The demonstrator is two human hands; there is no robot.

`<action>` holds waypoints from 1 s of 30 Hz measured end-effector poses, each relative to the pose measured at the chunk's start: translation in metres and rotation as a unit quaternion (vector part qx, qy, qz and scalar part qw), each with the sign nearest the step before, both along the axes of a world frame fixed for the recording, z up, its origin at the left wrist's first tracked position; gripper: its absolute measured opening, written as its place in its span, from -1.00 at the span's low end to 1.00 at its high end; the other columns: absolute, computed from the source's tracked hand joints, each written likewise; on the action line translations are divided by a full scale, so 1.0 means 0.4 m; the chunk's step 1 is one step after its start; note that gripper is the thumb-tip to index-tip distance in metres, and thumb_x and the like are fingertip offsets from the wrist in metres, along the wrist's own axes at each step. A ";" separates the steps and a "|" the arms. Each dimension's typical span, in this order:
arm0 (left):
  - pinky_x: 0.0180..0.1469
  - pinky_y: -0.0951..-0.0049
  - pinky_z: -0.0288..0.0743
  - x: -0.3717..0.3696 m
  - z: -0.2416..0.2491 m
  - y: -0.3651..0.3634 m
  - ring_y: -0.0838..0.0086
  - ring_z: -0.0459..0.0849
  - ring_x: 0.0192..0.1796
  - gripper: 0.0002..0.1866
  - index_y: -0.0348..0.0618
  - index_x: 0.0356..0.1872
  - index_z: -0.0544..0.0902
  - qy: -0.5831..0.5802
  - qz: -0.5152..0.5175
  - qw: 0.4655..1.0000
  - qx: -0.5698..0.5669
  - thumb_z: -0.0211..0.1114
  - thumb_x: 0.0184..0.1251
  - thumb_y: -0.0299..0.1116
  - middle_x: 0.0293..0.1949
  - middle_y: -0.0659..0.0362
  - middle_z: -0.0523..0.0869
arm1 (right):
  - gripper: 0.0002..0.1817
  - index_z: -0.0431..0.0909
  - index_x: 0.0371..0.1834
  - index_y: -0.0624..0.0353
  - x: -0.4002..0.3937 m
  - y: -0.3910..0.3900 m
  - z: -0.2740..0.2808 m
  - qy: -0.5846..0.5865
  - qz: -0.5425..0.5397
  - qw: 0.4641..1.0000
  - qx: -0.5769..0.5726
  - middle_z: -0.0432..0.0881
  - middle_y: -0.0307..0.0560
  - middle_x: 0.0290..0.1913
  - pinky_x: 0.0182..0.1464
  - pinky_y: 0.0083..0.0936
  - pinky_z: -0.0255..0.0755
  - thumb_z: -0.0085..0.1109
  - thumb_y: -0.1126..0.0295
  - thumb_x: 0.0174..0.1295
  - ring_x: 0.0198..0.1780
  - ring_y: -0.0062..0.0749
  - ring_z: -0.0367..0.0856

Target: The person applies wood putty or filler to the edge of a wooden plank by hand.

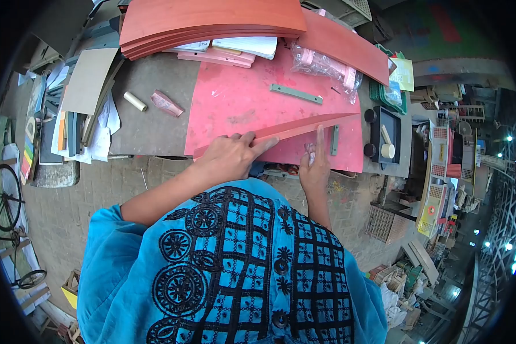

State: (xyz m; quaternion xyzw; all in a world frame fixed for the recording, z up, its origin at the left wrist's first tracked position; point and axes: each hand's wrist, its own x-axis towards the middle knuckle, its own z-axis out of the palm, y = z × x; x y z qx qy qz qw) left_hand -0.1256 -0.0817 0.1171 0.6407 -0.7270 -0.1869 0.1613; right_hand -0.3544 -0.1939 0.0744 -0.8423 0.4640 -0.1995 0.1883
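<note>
A long, thin red board [295, 129] stands tilted on its edge over the pink sheet [235, 92] at the front of the table. My left hand [230, 153] grips its left part, fingers over the top edge. My right hand [315, 166] is near the board's right part, its index finger stretched along the edge. Its other fingers are curled round a small crumpled pale-pink thing [311, 150], mostly hidden. Just right of that hand lies a short grey-green strip [334, 140]. A similar strip [296, 93] lies farther back.
Stacked red boards [212, 23] rest on papers at the back; another red board [347, 46] lies over plastic-wrapped pink pieces [327, 66]. A black tray [389, 135] with a brush stands right. A cream tube [135, 101] and pink piece [167, 103] lie left.
</note>
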 end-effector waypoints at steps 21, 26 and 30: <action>-0.23 0.07 0.64 -0.112 -0.051 -0.134 -0.03 0.74 -0.26 -0.22 -0.30 0.38 0.36 0.016 0.035 0.999 0.006 0.23 -0.03 -0.44 -0.17 -0.21 0.69 | -0.65 0.65 0.02 0.28 0.033 -0.016 0.020 -0.166 0.075 0.975 -0.126 0.60 0.07 -0.04 0.03 -0.24 0.53 0.13 0.70 0.15 -0.05 -0.01 0.61; -0.23 0.01 0.60 -0.129 -0.073 -0.158 -0.05 0.73 -0.29 -0.40 -0.31 0.21 0.55 0.032 0.057 0.998 0.009 0.15 0.01 -0.44 -0.23 -0.20 0.72 | -0.60 0.65 0.05 0.28 0.001 -0.037 0.025 -0.121 0.120 0.973 -0.153 0.60 0.07 -0.03 -0.03 -0.26 0.54 0.15 0.69 0.09 -0.08 0.00 0.59; -0.22 -0.02 0.59 -0.135 -0.071 -0.164 -0.07 0.72 -0.30 -0.44 -0.30 0.14 0.61 0.024 0.068 0.997 0.027 0.13 0.00 -0.43 -0.33 -0.21 0.72 | -0.58 0.64 0.06 0.30 -0.016 -0.052 0.014 -0.117 0.145 0.966 -0.180 0.59 0.07 -0.02 -0.04 -0.25 0.53 0.13 0.70 0.08 -0.08 0.02 0.58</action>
